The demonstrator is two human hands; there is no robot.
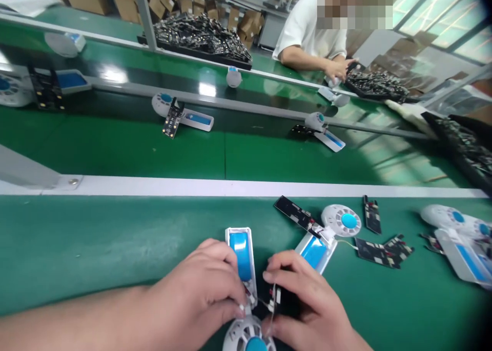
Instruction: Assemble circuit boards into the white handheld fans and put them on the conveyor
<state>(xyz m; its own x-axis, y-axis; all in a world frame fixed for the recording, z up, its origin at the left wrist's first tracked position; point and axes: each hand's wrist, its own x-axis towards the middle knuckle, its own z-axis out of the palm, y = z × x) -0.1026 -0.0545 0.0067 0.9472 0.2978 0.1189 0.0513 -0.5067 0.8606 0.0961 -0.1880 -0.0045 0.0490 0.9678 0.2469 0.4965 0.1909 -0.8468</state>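
Directly before me lies a white handheld fan, its round vented head toward me and its open handle pointing away with a blue battery inside. My left hand is closed on the fan, fingertips pinching where handle and head meet. A small circuit board, seen edge-on, is held between the thumb and fingers of my right hand. Thin wires run between board and fan. What exactly lies under my left fingertips is hidden.
To the right lie another opened fan with a board, loose circuit boards and more fans. Beyond a white rail, a green conveyor belt carries fan parts. Across it, a person handles parts near heaped trays.
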